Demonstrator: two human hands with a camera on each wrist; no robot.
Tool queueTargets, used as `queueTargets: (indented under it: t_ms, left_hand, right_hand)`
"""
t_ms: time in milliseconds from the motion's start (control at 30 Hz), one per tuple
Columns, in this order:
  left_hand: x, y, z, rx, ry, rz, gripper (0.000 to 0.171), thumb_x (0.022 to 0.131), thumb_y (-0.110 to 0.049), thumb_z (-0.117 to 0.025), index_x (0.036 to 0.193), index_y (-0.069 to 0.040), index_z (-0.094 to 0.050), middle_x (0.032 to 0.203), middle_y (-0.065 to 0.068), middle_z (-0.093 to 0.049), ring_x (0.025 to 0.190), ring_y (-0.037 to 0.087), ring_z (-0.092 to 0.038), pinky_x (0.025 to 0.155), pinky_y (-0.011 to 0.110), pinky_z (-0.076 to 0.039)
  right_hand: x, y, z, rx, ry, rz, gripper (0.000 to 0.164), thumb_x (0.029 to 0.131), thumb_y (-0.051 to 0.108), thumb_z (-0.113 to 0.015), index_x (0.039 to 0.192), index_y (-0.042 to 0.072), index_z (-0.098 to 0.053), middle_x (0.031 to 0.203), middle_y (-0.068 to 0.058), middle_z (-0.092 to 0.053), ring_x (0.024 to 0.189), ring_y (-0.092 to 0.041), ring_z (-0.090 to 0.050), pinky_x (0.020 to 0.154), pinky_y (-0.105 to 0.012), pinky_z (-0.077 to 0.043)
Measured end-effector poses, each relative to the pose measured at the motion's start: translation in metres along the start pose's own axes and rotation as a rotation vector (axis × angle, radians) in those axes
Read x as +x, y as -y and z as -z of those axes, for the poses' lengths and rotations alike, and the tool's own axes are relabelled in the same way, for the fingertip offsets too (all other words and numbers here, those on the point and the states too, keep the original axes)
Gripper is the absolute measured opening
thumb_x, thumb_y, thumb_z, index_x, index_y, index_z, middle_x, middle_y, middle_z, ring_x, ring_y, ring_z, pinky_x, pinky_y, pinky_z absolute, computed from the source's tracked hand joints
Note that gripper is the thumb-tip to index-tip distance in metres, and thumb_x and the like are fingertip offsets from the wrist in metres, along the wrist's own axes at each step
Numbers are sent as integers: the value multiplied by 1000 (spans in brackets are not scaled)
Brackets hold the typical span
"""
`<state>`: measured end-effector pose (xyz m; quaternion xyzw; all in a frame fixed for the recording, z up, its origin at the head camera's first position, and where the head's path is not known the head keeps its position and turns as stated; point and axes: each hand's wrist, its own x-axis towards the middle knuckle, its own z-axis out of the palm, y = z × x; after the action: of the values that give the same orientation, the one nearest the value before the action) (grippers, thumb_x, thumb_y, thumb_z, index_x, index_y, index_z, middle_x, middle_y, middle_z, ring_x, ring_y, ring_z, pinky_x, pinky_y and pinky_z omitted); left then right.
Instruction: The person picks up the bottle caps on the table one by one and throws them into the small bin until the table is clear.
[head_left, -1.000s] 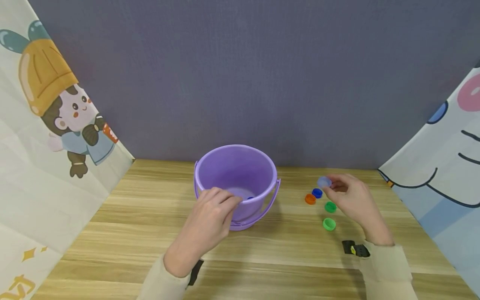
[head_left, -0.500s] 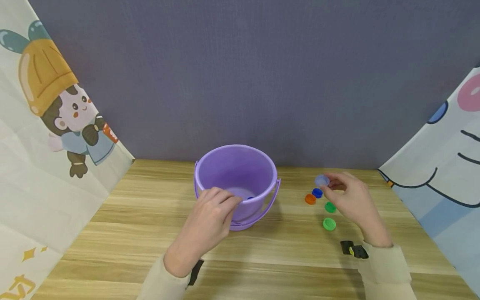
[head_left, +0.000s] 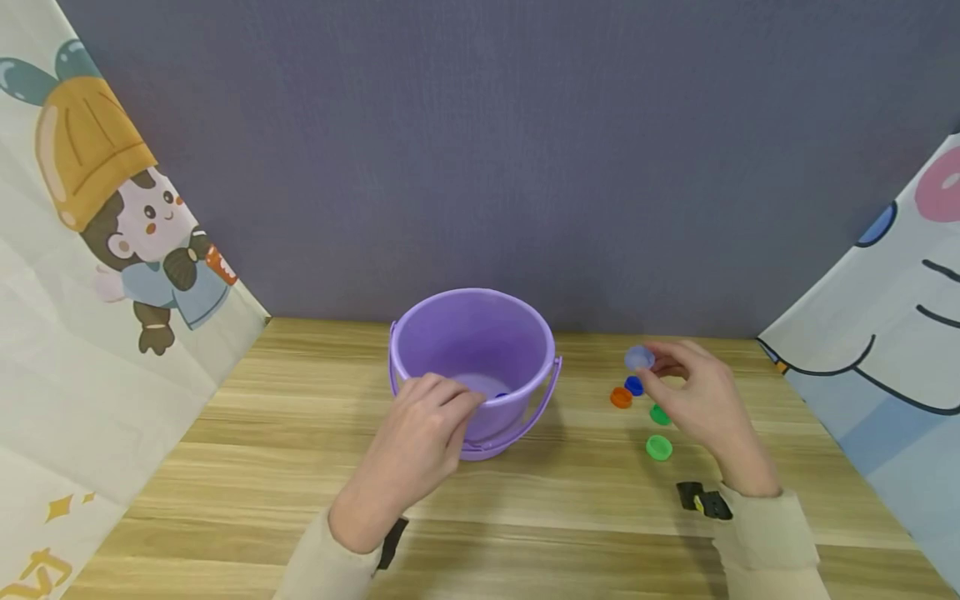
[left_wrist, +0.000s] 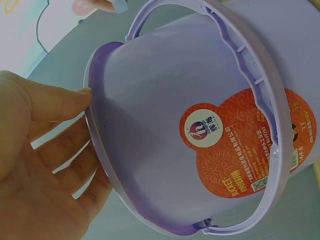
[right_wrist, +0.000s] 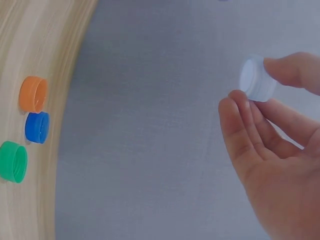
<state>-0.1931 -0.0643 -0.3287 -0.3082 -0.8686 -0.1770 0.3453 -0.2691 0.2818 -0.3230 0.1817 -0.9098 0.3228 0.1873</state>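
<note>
A purple bucket (head_left: 472, 333) stands on the wooden table, and my left hand (head_left: 420, 433) holds its near rim. In the left wrist view the thumb (left_wrist: 62, 100) lies on the outer side of the rim while the other fingers reach over the inner side. My right hand (head_left: 701, 400) pinches a translucent pale bottle cap (right_wrist: 257, 80) between thumb and fingers, raised above the table right of the bucket. Below it lie an orange cap (head_left: 621, 397), a blue cap (head_left: 634, 386), a green cap (head_left: 660, 414) and a light green cap (head_left: 659, 448).
Inside the bucket a bit of something dark blue (head_left: 501, 395) shows, mostly hidden by the rim. The bucket's handle (head_left: 536, 417) hangs down in front. A grey wall (head_left: 480, 150) rises behind the table (head_left: 300, 400), with printed cloths (head_left: 60, 350) at both sides.
My right hand has moved slightly left and up with the translucent cap. The left hand and the bucket have stayed in place.
</note>
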Motion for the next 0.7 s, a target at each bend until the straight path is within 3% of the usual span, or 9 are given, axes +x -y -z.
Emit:
queueTargets:
  t_ms: [167,400,700]
  left_hand:
    - [-5,0,4,-10,0,-7,20,87,-5,-73,106,-10,-76,100,-1,-73,94,19,-62,84,37,-50]
    - [-6,-1,6,-16,4,-3,19,88,-5,-74,106,-10,-77,101,-1,-73,95,19,-62,84,37,-50]
    - [5,-1,-3,8,1,12,19,87,-5,-74,106,-11,-76,101,-1,-73,94,19,-62,84,37,-50]
  right_hand:
    - [-8,8,-2,5,-24,-6,36,94,13,-71,125,-4,-66,111,-12,-66,94,-27,-65,78,-4,-41]
    - [-8,11,-6,11,-63,18,36,92,9,-73,125,-4,-67,111,-11,-66,92,-13,-61,79,-2,-41]
    - [7,5,-3,52,-71,79,36,89,4,-74,124,-4,-68,113,-11,-67,92,-1,-58,80,-2,-42]
